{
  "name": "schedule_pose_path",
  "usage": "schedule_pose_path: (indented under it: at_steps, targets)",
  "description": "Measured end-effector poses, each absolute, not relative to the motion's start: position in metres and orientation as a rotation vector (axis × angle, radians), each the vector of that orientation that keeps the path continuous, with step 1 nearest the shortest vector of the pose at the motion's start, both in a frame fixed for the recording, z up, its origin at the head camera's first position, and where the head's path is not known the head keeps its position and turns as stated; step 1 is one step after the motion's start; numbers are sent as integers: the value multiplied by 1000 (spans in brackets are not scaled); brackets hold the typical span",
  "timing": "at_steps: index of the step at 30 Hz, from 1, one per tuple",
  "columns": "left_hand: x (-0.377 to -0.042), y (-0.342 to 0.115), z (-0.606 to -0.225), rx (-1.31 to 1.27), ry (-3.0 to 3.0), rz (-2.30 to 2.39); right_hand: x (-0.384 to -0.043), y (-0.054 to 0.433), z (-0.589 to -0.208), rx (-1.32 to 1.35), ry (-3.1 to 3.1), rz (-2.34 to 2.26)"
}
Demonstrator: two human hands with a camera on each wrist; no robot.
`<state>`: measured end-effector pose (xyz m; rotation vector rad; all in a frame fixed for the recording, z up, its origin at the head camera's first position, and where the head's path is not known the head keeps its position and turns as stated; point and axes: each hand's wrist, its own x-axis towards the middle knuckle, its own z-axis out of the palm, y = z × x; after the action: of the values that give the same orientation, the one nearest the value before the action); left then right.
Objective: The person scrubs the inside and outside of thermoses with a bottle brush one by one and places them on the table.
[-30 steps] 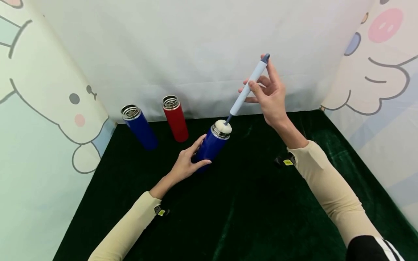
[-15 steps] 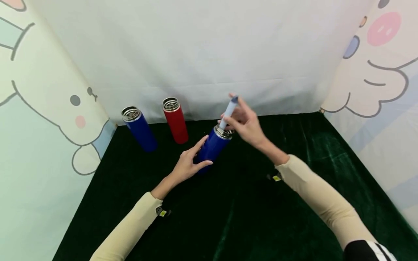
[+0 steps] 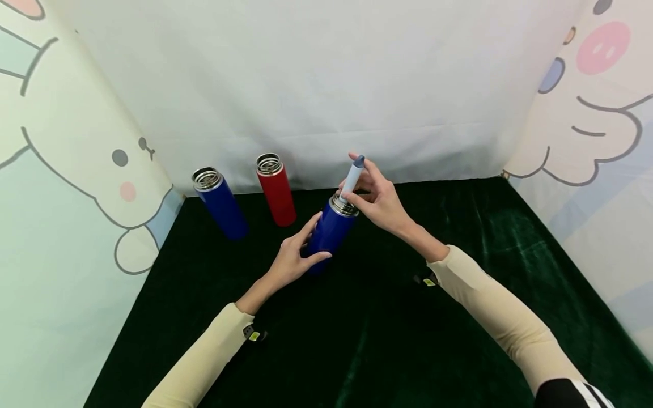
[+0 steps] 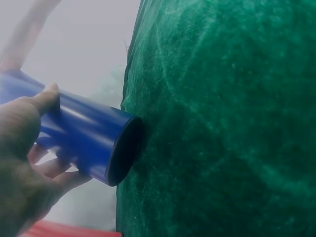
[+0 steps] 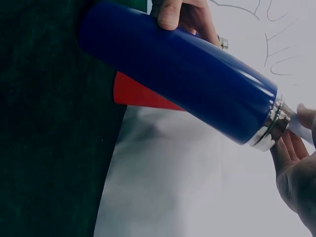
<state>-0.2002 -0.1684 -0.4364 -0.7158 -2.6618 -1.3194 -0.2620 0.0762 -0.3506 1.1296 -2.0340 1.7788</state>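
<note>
My left hand (image 3: 291,258) grips the body of a blue thermos bottle (image 3: 333,231), thumb and fingers on either side. In the left wrist view the base of the blue bottle (image 4: 94,131) is close to the green cloth. A bottle brush (image 3: 352,178) stands in its open steel mouth. Only the pale blue handle with its dark tip shows; the white sponge head is hidden inside the bottle. My right hand (image 3: 381,205) pinches that handle just above the rim. From the right wrist view, the right hand (image 5: 298,173) is beside the steel neck (image 5: 271,123).
To the left stand a second blue bottle (image 3: 223,205) and a red bottle (image 3: 276,192), both without lids. Dark green cloth (image 3: 388,328) covers the table. A white curtain (image 3: 306,73) hangs behind, with cartoon-printed panels (image 3: 61,226) at both sides.
My right hand has moved down and left, pushing the brush's white sponge head into the blue bottle. The left hand keeps its grip in nearly the same place.
</note>
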Motion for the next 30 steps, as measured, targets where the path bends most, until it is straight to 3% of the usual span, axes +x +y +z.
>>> schedule_pose_path:
  at_steps: [30]
  targets:
    - [-198,-169,-436,-709,-2670,-1299,-266,104,-291,1060,-1634,1992]
